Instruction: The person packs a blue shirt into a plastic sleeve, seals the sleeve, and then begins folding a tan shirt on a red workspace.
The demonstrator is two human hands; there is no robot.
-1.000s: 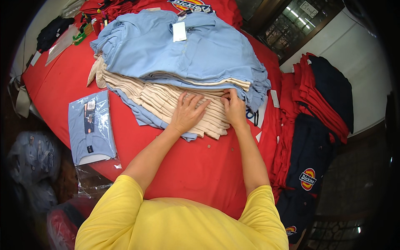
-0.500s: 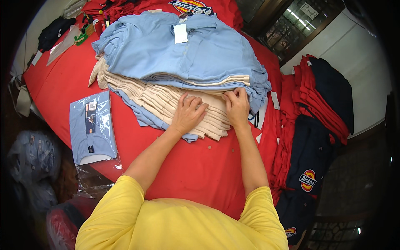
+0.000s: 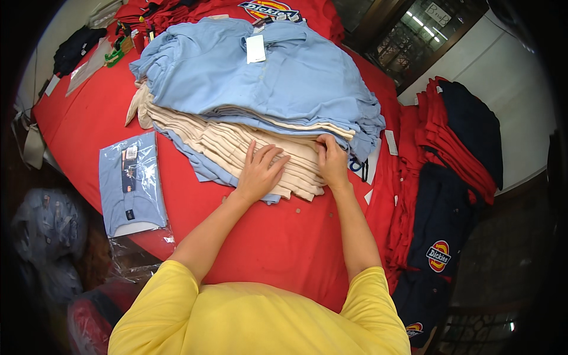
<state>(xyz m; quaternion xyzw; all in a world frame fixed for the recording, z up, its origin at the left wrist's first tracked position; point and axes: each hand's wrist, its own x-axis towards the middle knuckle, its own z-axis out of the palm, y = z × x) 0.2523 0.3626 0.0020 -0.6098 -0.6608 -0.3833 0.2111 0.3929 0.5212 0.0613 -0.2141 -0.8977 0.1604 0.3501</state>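
In front of me a pile of light blue shirts (image 3: 284,77), the top one with a white tag (image 3: 255,49) by its collar, lies over a fanned stack of cream garments (image 3: 219,139). My left hand (image 3: 259,173) rests open on the cream layers, its fingers spread. At the stack's right side, my right hand (image 3: 332,161) has its fingers pinched together at the edge of a cream garment, just below the blue pile. More light blue cloth sticks out under the stack's lower left edge.
A bagged light blue shirt (image 3: 131,183) lies on the red table cover (image 3: 266,248) to the left. Red garments (image 3: 408,177) and dark navy ones (image 3: 470,130) are heaped at the right. Clear plastic bags (image 3: 50,225) stand low at the left.
My left hand has slid slightly left and down over the cream layers. The right hand has shifted a little left and down along the edge, its fingers still pinched.
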